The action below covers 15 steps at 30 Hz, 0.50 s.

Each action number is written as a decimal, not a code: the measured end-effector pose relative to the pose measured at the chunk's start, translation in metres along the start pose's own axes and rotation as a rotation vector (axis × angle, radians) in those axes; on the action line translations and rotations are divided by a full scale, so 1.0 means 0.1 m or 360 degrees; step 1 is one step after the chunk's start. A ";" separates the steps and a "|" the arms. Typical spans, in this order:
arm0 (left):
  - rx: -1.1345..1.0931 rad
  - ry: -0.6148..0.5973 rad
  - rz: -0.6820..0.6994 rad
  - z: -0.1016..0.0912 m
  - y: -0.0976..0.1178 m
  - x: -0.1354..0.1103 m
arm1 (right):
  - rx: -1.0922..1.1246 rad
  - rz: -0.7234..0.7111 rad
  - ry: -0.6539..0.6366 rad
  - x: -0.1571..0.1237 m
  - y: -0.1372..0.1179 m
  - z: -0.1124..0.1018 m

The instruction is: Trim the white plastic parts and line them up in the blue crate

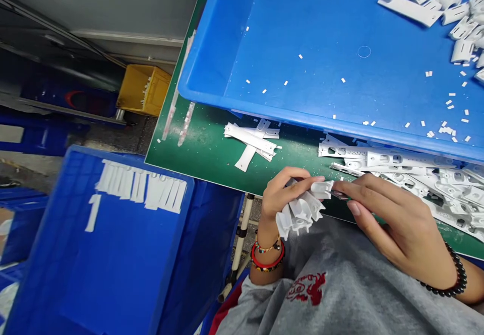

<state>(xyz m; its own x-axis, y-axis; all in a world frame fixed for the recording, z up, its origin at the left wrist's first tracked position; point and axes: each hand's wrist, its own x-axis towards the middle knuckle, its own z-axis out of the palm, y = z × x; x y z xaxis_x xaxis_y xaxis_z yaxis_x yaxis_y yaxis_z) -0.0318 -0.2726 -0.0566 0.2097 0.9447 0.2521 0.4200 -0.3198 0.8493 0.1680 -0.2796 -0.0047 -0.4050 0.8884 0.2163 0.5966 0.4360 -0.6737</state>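
My left hand (282, 194) is closed around a bundle of several white plastic parts (298, 211), held just over my grey shirt at the near edge of the green mat (204, 148). My right hand (393, 219) pinches the end of one small white part (322, 189) at the top of that bundle, together with the left fingertips. Both wrists wear bead bracelets. A heap of long white plastic strips (416, 171) lies on the mat just right of my right hand.
A big blue tray (302, 48) with white parts (454, 17) and small white chips overhangs the mat. A few white strips (251, 143) lie on the mat. A blue crate (113, 254) at lower left holds a row of white strips; a yellow bin (143, 90) stands behind.
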 end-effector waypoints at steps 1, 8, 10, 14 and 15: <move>0.0004 -0.0016 -0.0015 -0.01 0.01 0.00 | 0.0010 0.0003 -0.0016 0.00 0.00 -0.01; 0.0065 0.0013 0.0023 0.01 0.01 -0.01 | -0.0004 0.0050 -0.0037 -0.03 0.02 -0.03; 0.0055 -0.0005 0.0004 0.00 0.00 -0.01 | -0.0010 0.0040 -0.0007 -0.04 0.01 -0.03; 0.0013 -0.0103 -0.0053 -0.04 -0.03 -0.01 | -0.0097 0.0005 0.0109 -0.05 0.00 0.01; 0.0010 -0.0118 -0.0055 -0.05 -0.04 -0.01 | -0.0138 0.0001 0.0135 -0.05 0.00 0.03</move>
<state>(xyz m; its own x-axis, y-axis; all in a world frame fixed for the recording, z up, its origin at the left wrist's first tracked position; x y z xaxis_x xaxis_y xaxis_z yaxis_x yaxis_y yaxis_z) -0.0380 -0.2723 -0.0580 0.2594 0.9474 0.1873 0.4338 -0.2875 0.8539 0.1682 -0.2846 -0.0074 -0.3466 0.8960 0.2777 0.6560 0.4431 -0.6109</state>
